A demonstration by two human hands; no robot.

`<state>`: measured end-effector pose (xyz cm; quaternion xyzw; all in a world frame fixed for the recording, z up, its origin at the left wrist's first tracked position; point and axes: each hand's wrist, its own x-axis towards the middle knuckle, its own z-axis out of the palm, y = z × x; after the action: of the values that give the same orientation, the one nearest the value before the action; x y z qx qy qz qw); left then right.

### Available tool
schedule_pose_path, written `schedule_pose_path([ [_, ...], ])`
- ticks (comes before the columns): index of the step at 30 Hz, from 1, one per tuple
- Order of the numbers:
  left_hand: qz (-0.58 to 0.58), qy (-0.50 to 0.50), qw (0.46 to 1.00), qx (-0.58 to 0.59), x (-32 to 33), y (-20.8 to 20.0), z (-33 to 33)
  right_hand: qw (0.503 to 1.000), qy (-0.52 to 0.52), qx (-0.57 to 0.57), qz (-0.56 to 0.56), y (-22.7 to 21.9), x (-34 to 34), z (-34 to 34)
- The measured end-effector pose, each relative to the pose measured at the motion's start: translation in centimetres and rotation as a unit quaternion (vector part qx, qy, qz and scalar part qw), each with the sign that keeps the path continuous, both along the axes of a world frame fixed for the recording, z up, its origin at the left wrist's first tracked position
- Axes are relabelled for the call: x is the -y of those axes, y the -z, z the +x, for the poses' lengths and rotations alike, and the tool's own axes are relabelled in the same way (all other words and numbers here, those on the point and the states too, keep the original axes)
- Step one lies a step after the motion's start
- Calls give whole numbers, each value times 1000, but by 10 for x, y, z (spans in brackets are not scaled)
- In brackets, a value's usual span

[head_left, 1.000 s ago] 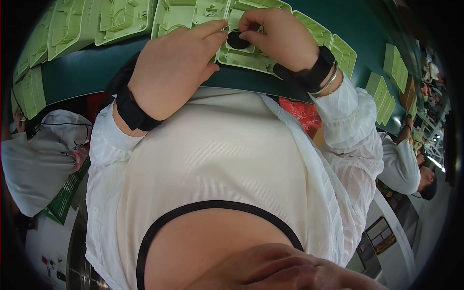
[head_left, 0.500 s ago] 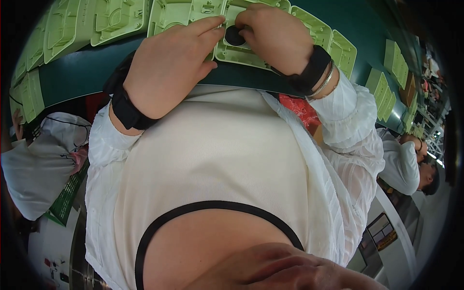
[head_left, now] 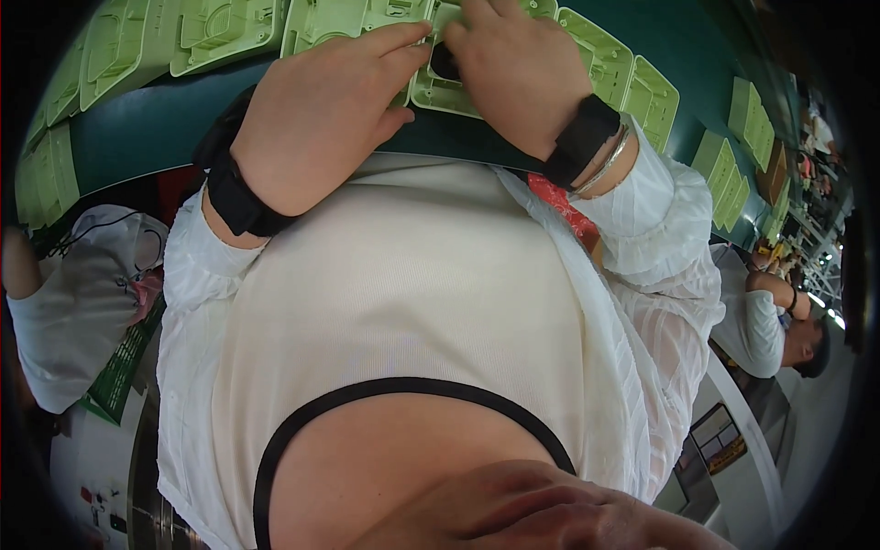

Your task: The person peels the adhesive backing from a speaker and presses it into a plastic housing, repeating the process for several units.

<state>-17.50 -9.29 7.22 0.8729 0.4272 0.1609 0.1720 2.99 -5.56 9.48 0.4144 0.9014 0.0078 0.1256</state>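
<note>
A light green plastic housing (head_left: 449, 99) lies on the dark green table in front of me, a round black disc (head_left: 444, 62) inside it. My right hand (head_left: 521, 87) reaches over this housing and covers part of the disc. Its thumb side is beside the disc, and its other fingers stretch forward past the upper picture edge, tips out of sight. My left hand (head_left: 321, 124) is open, palm down, with fingers extended to the housing's left wall and thumb apart. Beneath its fingers is a neighbouring green housing (head_left: 316, 23). Whether either hand grips anything small is hidden.
More green housings (head_left: 220, 41) stand in a row to the left, and others (head_left: 649, 92) to the right. Further along the dark green table (head_left: 137, 137) at the right are stacked green housings (head_left: 724, 179). Other people (head_left: 82, 293) sit at both sides.
My right hand has shifted slightly, its fingers stretching further forward and covering more of the black disc. My left hand stays nearly in place. The person at the left has moved an arm.
</note>
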Motion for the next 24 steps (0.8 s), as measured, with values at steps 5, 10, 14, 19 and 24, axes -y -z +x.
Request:
schedule_pose_path([
  [5, -27, -8, 1000, 2, 1, -1, -1, 998, 6, -61, 16, -7, 3, 14],
  [10, -19, -7, 1000, 8, 0, 0, -2, 965, 4, -260, 11, -9, 21, 22],
  [14, -20, -1, 1000, 13, -2, 1, -2, 972, -4, -233, -27, 23, 29, 33],
  [19, -7, 1, 1000, 10, -3, 4, -3, 957, 5, -275, -87, 37, 27, 32],
  [24, -26, -2, 999, -40, -2, -4, -1, 952, -3, -268, -147, 36, 26, 34],
])
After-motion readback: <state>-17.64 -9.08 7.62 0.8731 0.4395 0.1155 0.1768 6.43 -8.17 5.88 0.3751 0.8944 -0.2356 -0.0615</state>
